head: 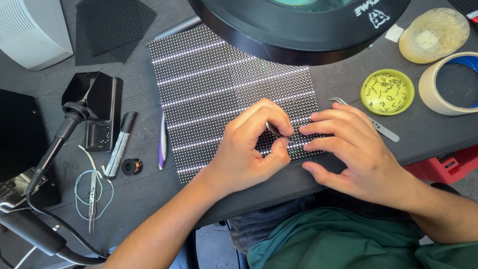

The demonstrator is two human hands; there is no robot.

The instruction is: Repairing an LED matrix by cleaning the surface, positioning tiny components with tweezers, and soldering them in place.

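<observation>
Person seated at the counter (149,192), green garment at the lap. Left hand (246,149) was curled over the near edge of the LED matrix panel (224,89), its fingers (269,117) pinched shut on a small dark metal tool (274,130), tip pointed down at the panel's lower right rows. Right hand (348,152) lay flat just beside it, fingers spread and released, pressing on the panel's near right corner and holding nothing.

Panel lay flat on the counter, mid-table, with several bright lit rows across it and dark bands between them. Judgement: work was under way at one spot near the lower edge; how many spots were finished or left cannot be told.

To the left: tweezers (92,201) on a loop of pale blue wire (82,194), a small copper wire spool (132,166), a marker pen (119,144), a purple-and-white pen (162,142).

To the right, beyond the right hand: a second pair of tweezers (383,129), a yellow dish of small dark parts (387,91), a roll of tape (433,84).

Farthest: black magnifier lamp head (298,25) hanging over the panel's top edge.
</observation>
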